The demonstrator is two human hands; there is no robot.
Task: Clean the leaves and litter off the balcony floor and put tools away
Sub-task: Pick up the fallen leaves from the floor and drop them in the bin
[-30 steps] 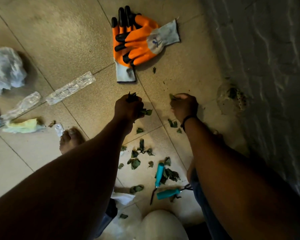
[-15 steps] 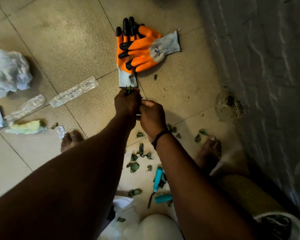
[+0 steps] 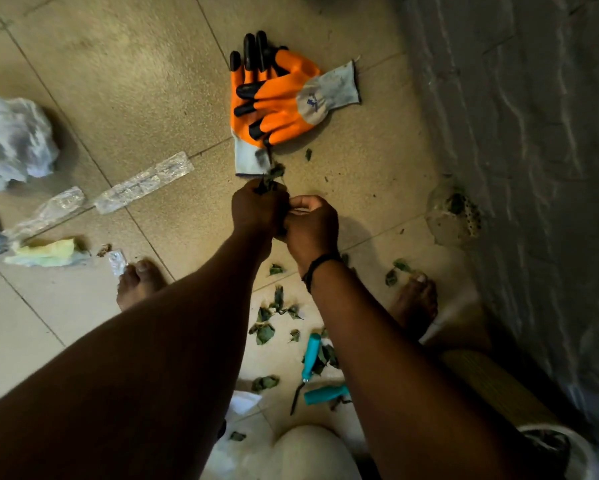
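Right hand [image 3: 312,223]: has come across from the floor to meet left hand [image 3: 256,211], passing a leaf into its bunch of leaves [image 3: 268,180]. Left grip: closed round the bunch; right grip: narrow, fingers curled at it. Scattered leaves [image 3: 267,327] behind both grips remain uncollected.

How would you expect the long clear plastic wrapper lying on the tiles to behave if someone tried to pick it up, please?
The clear plastic wrapper looks thin and crinkled, so it would probably be very light and flop or crumple rather than hold its shape. It lies flat on the tiled floor, so pinching an edge may be fiddly, and its glossy surface could be slippery.
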